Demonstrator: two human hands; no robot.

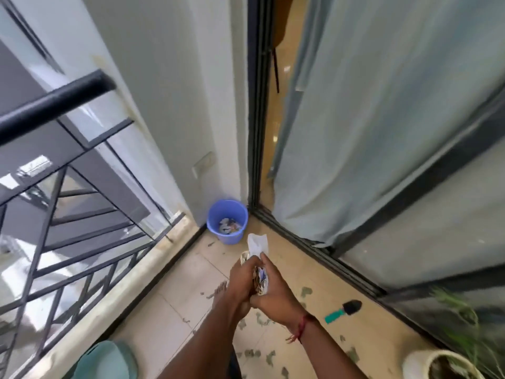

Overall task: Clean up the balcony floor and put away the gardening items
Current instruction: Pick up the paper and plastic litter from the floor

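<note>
Both my hands are pressed together around a bundle of crumpled paper scraps (258,246), whose white end sticks out above my fingers. My left hand (243,277) grips it from the left and my right hand (273,292) grips it from the right. The bundle is held over the floor, a short way before a blue plastic bucket (216,214) in the corner, which holds several scraps. A small trowel (345,310) with a black blade and teal handle lies on the tiles to the right. Green leaf bits (305,291) litter the beige floor.
A black metal and glass railing (54,102) runs along the left. A sliding door track (322,255) and pale curtain (369,132) bound the right. A white plant pot (418,363) stands at the bottom right and a teal object (106,361) at the bottom left. My bare foot (218,289) rests on the tiles.
</note>
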